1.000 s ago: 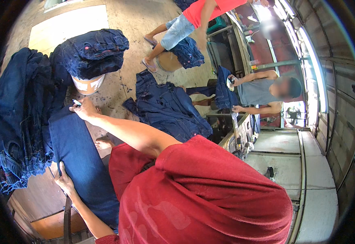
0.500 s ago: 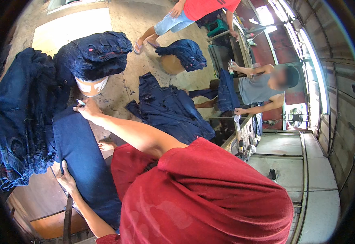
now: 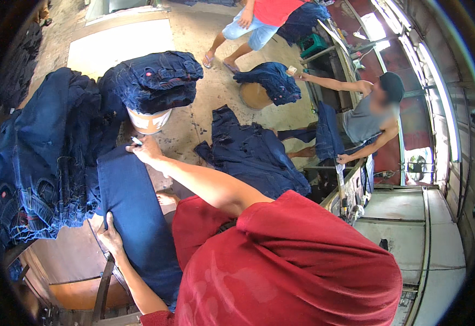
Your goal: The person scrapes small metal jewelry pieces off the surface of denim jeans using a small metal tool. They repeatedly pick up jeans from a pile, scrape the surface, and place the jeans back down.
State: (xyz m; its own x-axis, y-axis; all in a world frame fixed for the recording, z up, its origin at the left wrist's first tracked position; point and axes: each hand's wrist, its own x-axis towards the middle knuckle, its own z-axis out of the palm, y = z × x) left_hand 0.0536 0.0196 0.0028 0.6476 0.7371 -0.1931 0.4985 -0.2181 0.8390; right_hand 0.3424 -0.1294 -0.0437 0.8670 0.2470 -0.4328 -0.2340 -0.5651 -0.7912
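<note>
A dark blue jeans leg (image 3: 134, 206) lies flat and stretched lengthwise in front of me. My left hand (image 3: 110, 237) grips its left edge, thumb on top and the other fingers underneath. At the leg's far end, my right hand (image 3: 148, 149) is closed around a small white stick-like piece (image 3: 136, 141), with its knuckles beside the hem. What exactly this piece is cannot be made out. Directly left of the leg hangs a thick heap of dark blue jeans (image 3: 47, 146) with frayed, pale-threaded edges.
Folded jeans (image 3: 153, 79) top a round tub (image 3: 149, 121); another tub (image 3: 255, 96) carries more denim (image 3: 273, 79). Jeans (image 3: 248, 149) lie on the floor. On the right, a co-worker in grey (image 3: 365, 122) handles denim (image 3: 329, 130); a person in red (image 3: 273, 11) stands beyond.
The view has shifted, so the scene sits further right. Both my hands keep their places on the jeans leg. The grey-clad co-worker's arm has stretched out toward the far tub, holding a small beige piece.
</note>
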